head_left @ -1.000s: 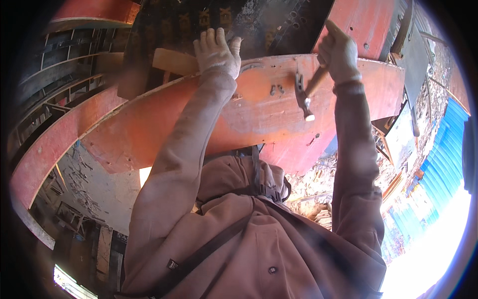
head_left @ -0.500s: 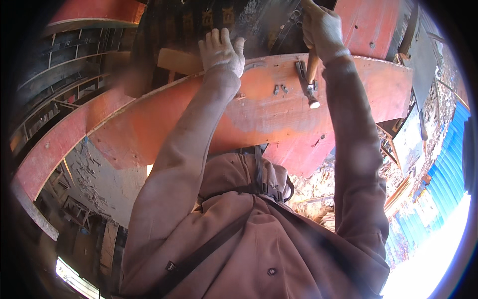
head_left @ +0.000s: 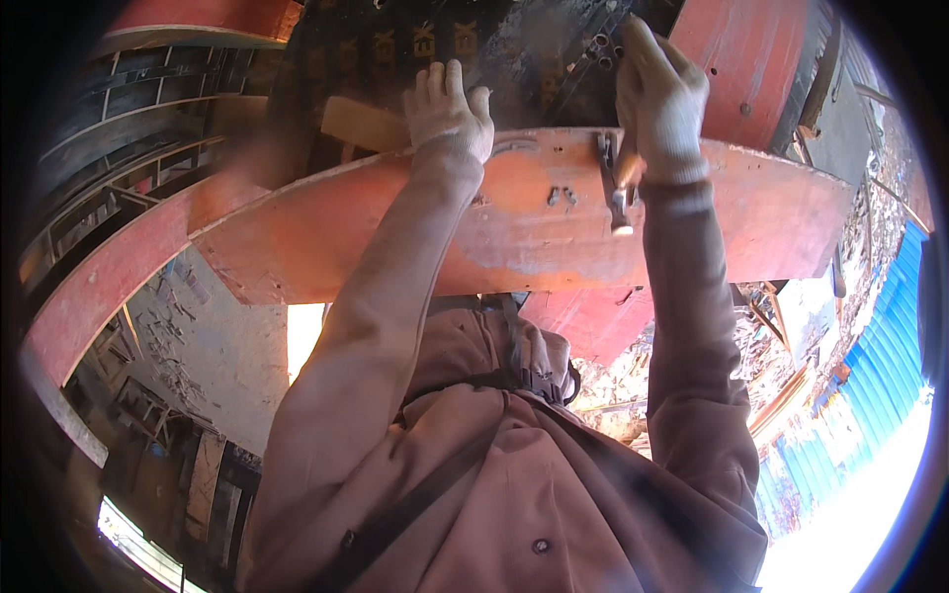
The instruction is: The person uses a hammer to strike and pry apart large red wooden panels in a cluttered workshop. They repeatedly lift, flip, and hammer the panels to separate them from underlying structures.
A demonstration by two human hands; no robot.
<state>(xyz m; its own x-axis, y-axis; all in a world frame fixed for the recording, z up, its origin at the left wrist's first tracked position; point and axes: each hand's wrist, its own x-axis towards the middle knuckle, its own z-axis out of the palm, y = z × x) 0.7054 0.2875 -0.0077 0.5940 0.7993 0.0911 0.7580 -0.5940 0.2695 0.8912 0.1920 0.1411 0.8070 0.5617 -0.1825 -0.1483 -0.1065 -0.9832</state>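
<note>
My left hand (head_left: 447, 114), in a white knit glove, lies with its fingers apart over the upper edge of a curved orange-red board (head_left: 395, 232). Its fingertips reach toward a dark panel (head_left: 395, 69) behind that edge. My right hand (head_left: 664, 104), gloved the same way, is raised in front of the dark panel, fingers upward and partly curled. Below its palm hangs a claw hammer (head_left: 617, 203), its wooden handle running up into the hand and its head against the board. The grip on the handle is partly hidden. Two small dark metal pieces (head_left: 561, 196) sit on the board between my hands.
A red panel (head_left: 741, 79) stands at the upper right. Several metal tube ends (head_left: 598, 51) show on the dark panel. At left a curved red strip (head_left: 99, 287) borders ribbed framework. Below lie wood scraps (head_left: 183, 336); blue corrugated sheeting (head_left: 870, 346) is at right.
My right hand has come lower and slightly right, and the hammer's handle tilts more toward it. The board and my left hand appear a little lower in the view.
</note>
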